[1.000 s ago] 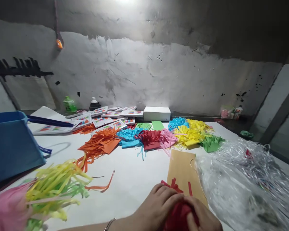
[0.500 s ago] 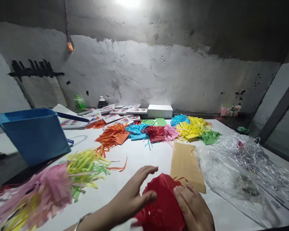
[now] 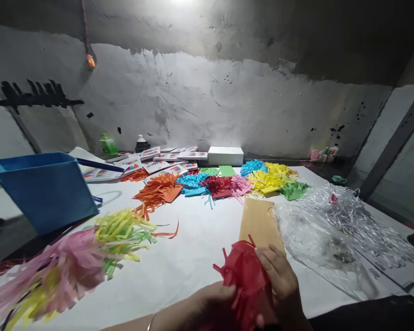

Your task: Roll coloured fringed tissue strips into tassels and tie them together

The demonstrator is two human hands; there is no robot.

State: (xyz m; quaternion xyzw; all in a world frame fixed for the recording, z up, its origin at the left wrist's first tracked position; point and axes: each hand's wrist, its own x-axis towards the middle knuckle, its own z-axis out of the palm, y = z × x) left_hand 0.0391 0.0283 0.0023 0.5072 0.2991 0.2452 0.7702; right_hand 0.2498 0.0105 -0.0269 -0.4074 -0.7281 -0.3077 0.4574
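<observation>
Held: crumpled red fringed tissue paper (image 3: 243, 276), just off the near end of the tan paper envelope (image 3: 258, 223) | my right hand (image 3: 279, 280) gripped its right side, fingers curled on it | my left hand (image 3: 212, 301) pinched its lower left edge | fringe ends pointed up and away from me | both hands equally close, above the white surface (image 3: 189, 257)

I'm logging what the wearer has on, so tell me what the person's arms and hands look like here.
Both hands are bare, with no gloves. The left hand has a thin metal bangle at the wrist and a bare forearm with no sleeve in view. The right hand shows no rings or bands; its wrist runs out of the picture.
</observation>
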